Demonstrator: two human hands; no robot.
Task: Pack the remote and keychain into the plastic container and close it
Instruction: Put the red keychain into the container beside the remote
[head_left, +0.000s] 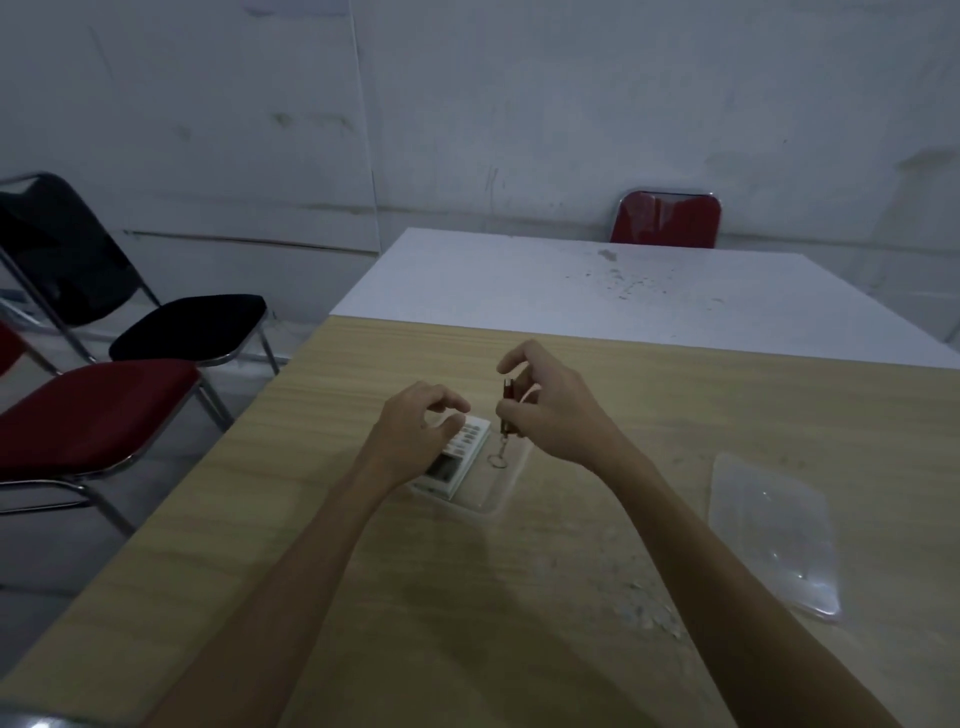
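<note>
On the wooden tabletop (363, 545), about midway between its left and right edges, stands the open clear plastic container (498, 499). The white remote (460, 457) lies inside, along its left side. The left hand (415, 431) rests on the remote with curled fingers. The right hand (550, 410) pinches the dark red keychain (506, 410) above the container, its ring (497, 460) hanging down. The clear lid (774, 535) lies near the right edge.

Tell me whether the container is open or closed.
Open. The clear lid lies apart on the table, right of the container, which holds the remote.
</note>
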